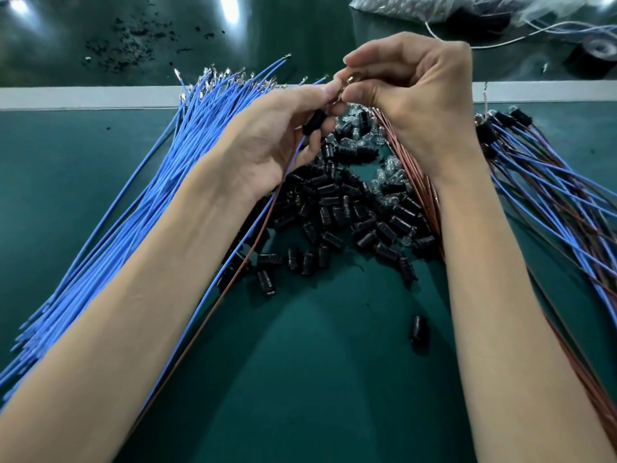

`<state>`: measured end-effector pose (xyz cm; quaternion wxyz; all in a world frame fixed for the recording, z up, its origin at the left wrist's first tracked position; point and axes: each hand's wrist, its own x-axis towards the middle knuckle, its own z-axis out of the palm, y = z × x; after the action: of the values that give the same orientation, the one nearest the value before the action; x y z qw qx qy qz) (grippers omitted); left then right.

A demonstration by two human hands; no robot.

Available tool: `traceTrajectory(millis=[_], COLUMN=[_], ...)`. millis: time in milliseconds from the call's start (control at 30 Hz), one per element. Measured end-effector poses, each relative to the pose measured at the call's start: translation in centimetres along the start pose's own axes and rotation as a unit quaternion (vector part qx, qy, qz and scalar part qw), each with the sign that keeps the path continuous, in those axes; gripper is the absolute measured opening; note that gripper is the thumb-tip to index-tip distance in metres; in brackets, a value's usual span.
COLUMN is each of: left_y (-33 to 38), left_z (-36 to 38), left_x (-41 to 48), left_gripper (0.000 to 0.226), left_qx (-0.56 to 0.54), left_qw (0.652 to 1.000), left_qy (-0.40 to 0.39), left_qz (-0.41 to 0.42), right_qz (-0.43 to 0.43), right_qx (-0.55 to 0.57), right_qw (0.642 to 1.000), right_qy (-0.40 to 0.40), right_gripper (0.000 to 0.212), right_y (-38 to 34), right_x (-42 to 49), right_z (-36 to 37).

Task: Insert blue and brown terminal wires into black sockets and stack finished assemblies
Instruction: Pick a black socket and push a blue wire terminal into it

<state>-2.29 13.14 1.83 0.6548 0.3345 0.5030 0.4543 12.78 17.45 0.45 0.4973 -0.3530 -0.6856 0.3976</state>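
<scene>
Currently left hand [267, 142] grips a black socket [316, 123]. Right hand [410, 95] pinches a small part [349, 82], identity unclear, just above.

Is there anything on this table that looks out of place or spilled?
One black socket lies alone on the green mat, apart from the socket pile. Dark crumbs are scattered at far left.

The left hand [267, 142] grips a black socket [315, 123], with a blue wire [295, 158] and a brown wire [248, 253] trailing down from it. The right hand [414, 95] pinches a small shiny piece [349, 80] at the left fingertips. Loose sockets [350, 212] lie heaped on the green table [317, 379] between the forearms.
</scene>
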Motion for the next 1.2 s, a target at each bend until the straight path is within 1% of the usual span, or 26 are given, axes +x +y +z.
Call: traceTrajectory(millis=[133,267,400,533,600,667,767,900,1000,1067,1200], left_y=[0.1,0.4,0.3,0.2,0.1,0.1,0.2,0.6,0.4,0.3,0.0], left_z=[-0.2,-0.7,-0.7,-0.6,-0.6,-0.7,-1.2,-2.1,-2.1,-1.9,-1.1], left_x=[0.0,0.0,-0.1,0.0,0.1,0.1,0.1,0.4,0.3,0.4,0.4], left_gripper=[0.018,0.017,0.020,0.015,0.016,0.024,0.018,0.017,0.017,0.017,0.020], left_qx=[0.003,0.017,0.028,0.029,0.033,0.022,0.001,0.019,0.028,0.028,0.031], left_qw=[1.000,0.999,0.999,0.999,0.998,0.997,0.996,0.995,0.993,0.992,0.994], left_qy=[-0.006,-0.017,-0.027,-0.034,-0.039,-0.053,-0.068,-0.075,-0.095,-0.101,-0.086], left_qz=[-0.015,-0.029,-0.024,-0.029,-0.033,-0.048,-0.057,-0.056,-0.062,-0.065,-0.053], right_qz=[-0.005,-0.011,-0.023,-0.032,-0.027,-0.023,-0.028,-0.030,-0.031,-0.025,-0.021], right_qx=[-0.001,-0.013,-0.028,-0.048,-0.042,-0.027,-0.022,-0.012,-0.018,-0.019,-0.030], right_qw=[1.000,0.999,0.998,0.996,0.996,0.996,0.995,0.995,0.995,0.995,0.996], right_qy=[-0.005,-0.030,-0.051,-0.065,-0.070,-0.080,-0.092,-0.095,-0.098,-0.095,-0.081], right_gripper=[0.024,0.025,0.028,0.032,0.032,0.031,0.029,0.030,0.024,0.024,0.022], right_y=[-0.2,-0.5,-1.0,-1.3,-1.4,-1.5,-1.6,-1.8,-1.8,-1.7,-1.4], right_x=[0.0,0.0,0.0,-0.1,-0.1,-0.1,-0.1,-0.1,0.0,0.0,-0.1], right_z=[0.1,0.0,-0.4,-0.7,-0.8,-0.9,-0.6,-0.2,-0.3,-0.4,-0.8])
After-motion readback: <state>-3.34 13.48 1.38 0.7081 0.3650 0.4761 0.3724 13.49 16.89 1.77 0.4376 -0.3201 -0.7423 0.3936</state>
